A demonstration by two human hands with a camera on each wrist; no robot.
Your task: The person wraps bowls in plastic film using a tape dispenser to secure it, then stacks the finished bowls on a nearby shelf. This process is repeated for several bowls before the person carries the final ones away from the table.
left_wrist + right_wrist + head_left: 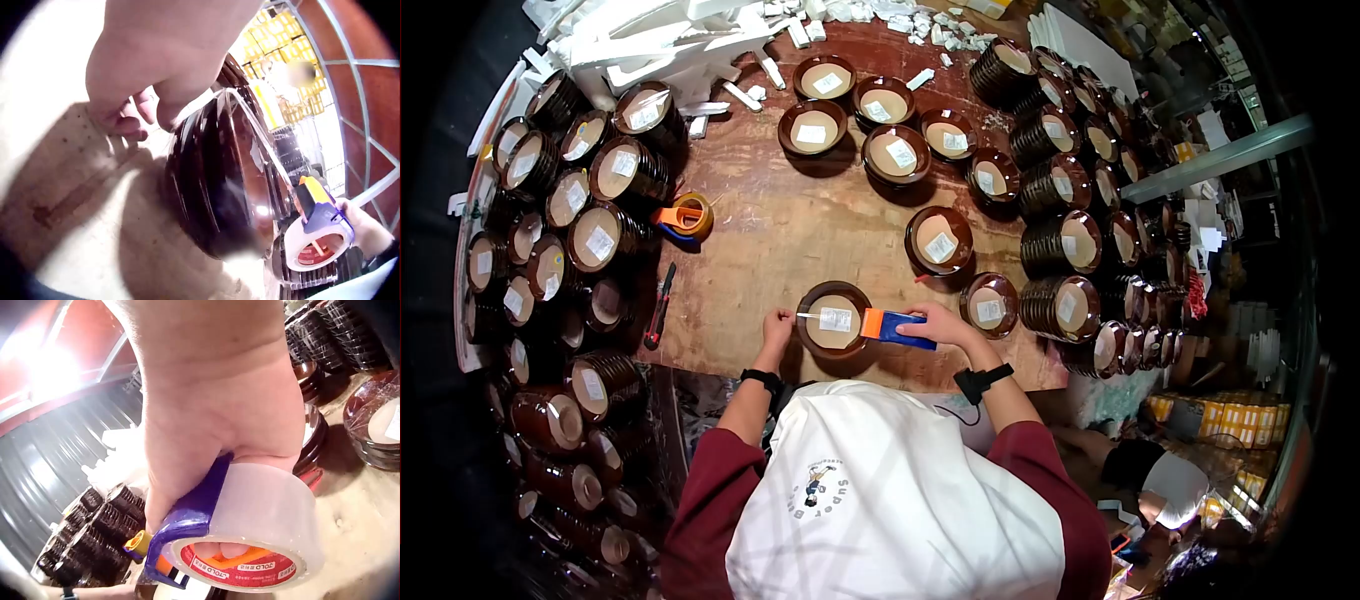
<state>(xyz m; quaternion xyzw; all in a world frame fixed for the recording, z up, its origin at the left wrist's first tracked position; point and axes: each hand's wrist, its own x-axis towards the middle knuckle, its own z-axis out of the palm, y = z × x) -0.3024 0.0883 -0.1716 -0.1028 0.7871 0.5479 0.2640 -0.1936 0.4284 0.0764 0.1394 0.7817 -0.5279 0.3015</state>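
Note:
A stack of glossy brown bowls [820, 345] with a paper label [835, 319] on top stands at the table's front, before the person. At its left side the left hand [778, 328] pinches the end of a clear tape strip [265, 134]. That strip runs over the stack's rim toward the dispenser in the left wrist view. The right hand [940, 325] grips a blue and orange tape dispenser [905, 330] at the stack's right edge. In the right wrist view, its wide clear tape roll [269, 500] shows below the palm, with fingertips visible through the core.
Brown bowl stacks crowd the left [600, 235] and right [1060, 240] sides. A second tape dispenser [684, 218] and a red-black utility knife [660, 305] lie at left. White foam pieces [670, 50] cover the back. Another person [1170, 480] is at lower right.

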